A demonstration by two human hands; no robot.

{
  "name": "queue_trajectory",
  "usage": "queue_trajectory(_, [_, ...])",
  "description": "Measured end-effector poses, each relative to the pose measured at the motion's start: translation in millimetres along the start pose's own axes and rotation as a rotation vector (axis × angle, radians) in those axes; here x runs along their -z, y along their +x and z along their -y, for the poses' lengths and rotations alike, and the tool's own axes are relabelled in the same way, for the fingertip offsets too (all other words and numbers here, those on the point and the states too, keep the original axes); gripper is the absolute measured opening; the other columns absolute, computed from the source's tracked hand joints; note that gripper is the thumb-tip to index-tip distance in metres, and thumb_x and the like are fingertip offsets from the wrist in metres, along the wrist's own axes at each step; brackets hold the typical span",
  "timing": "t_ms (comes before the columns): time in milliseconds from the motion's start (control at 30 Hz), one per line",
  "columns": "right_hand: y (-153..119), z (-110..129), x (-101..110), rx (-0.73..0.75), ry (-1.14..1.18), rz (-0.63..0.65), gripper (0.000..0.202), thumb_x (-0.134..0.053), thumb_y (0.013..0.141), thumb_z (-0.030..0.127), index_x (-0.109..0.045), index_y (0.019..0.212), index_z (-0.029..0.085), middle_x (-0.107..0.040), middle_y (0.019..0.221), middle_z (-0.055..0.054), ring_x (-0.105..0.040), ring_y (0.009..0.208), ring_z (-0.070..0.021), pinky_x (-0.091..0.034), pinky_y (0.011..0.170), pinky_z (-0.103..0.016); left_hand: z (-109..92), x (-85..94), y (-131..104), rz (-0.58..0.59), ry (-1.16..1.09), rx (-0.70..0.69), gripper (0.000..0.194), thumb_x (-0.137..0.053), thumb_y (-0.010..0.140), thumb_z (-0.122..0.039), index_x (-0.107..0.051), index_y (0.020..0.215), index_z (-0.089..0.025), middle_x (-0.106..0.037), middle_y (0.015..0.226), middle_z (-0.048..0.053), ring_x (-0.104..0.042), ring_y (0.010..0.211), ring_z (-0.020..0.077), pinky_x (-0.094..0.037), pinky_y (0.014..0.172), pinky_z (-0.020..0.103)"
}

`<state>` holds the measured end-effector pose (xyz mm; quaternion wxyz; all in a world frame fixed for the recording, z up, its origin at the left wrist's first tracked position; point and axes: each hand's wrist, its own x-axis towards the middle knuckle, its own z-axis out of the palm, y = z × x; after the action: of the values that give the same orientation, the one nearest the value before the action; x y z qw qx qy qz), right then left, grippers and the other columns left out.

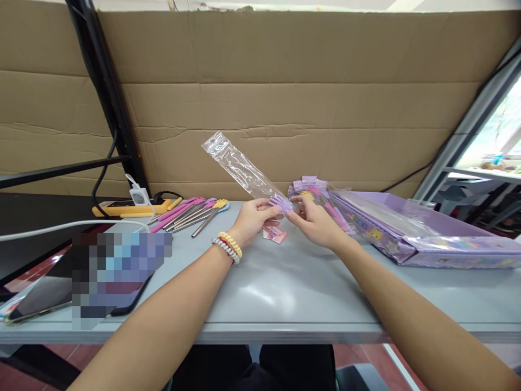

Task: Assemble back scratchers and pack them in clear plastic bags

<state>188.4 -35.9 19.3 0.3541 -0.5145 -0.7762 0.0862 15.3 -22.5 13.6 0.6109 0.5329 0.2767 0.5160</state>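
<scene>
A purple hand-shaped piece (280, 203) is held between my two hands, at the lower end of a long clear plastic bag (244, 169) that slants up to the left. My left hand (255, 217) is closed on the piece's left side, with scrunchie-like bands at the wrist. My right hand (309, 218) pinches the right side at the bag's end. Just below them a small pink card (274, 234) lies on the grey table (277, 293). Whether the piece is inside the bag is hard to tell.
Metal sticks with colored hand-shaped ends (195, 213) lie at left, near a yellow power strip (134, 208). Packaged sticks (329, 209) lie behind my right hand. A purple box (407, 231) stands right. A phone (44, 288) lies front left. Cardboard (285, 103) stands behind.
</scene>
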Motion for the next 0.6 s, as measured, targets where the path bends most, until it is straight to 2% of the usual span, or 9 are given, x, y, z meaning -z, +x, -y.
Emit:
queue_trajectory(67, [-1, 5, -1, -0.001, -0.013, -0.005, 0.050, -0.045, 0.083, 0.052, -0.044, 0.115, 0.013, -0.060, 0.068, -0.003, -0.054, 0.060, -0.0163, -0.037, 0.055, -0.027, 3, -1.6, 0, 0.030, 0.010, -0.012, 0.029, -0.076, 0.063, -0.026, -0.063, 0.085, -0.011, -0.068, 0.084, 0.009, -0.065, 0.075, 0.0151, -0.053, 0.069, 0.028])
queue_trajectory(200, [-3, 13, -4, -0.013, 0.010, -0.020, 0.053, -0.052, 0.079, 0.050, -0.044, 0.116, 0.013, -0.060, 0.071, -0.004, -0.054, 0.061, -0.0159, -0.038, 0.054, -0.027, 4, -4.2, 1, 0.018, -0.024, -0.082, 0.026, -0.074, 0.064, -0.025, -0.062, 0.083, -0.012, -0.066, 0.078, 0.004, -0.062, 0.070, 0.0120, -0.051, 0.071, 0.030])
queue_trajectory(300, [-4, 15, -6, -0.051, 0.110, 0.000, 0.055, -0.055, 0.076, 0.048, -0.041, 0.118, 0.015, -0.060, 0.076, -0.003, -0.055, 0.061, -0.0149, -0.040, 0.055, -0.027, -1, -3.6, 3, -0.053, -0.054, -0.151, 0.022, -0.073, 0.063, -0.025, -0.059, 0.075, -0.012, -0.063, 0.072, 0.001, -0.059, 0.067, 0.0103, -0.050, 0.068, 0.028])
queue_trajectory(367, [-4, 14, -4, -0.080, 0.129, 0.054, 0.051, -0.055, 0.077, 0.047, -0.041, 0.116, 0.017, -0.058, 0.069, 0.000, -0.054, 0.057, -0.0142, -0.039, 0.054, -0.027, -6, -0.5, 5, -0.123, -0.060, -0.188, 0.021, -0.073, 0.061, -0.024, -0.059, 0.072, -0.012, -0.060, 0.069, 0.000, -0.057, 0.065, 0.0094, -0.049, 0.064, 0.026])
queue_trajectory(467, [-3, 12, 2, -0.120, 0.068, 0.145, 0.035, -0.052, 0.078, 0.043, -0.046, 0.102, 0.019, -0.055, 0.057, 0.003, -0.051, 0.049, -0.0130, -0.037, 0.052, -0.026, -13, 8.8, 8, -0.214, -0.094, -0.229, 0.022, -0.073, 0.059, -0.024, -0.059, 0.072, -0.013, -0.060, 0.068, -0.001, -0.056, 0.062, 0.0088, -0.049, 0.061, 0.025])
queue_trajectory(600, [-1, 7, 6, -0.139, -0.059, 0.196, 0.021, -0.050, 0.078, 0.041, -0.048, 0.077, 0.020, -0.056, 0.057, 0.002, -0.050, 0.051, -0.0123, -0.034, 0.052, -0.025, -20, 23.8, 11, -0.345, -0.179, -0.265, 0.025, -0.075, 0.055, -0.020, -0.053, 0.065, -0.013, -0.057, 0.062, -0.003, -0.054, 0.057, 0.0075, -0.050, 0.060, 0.025])
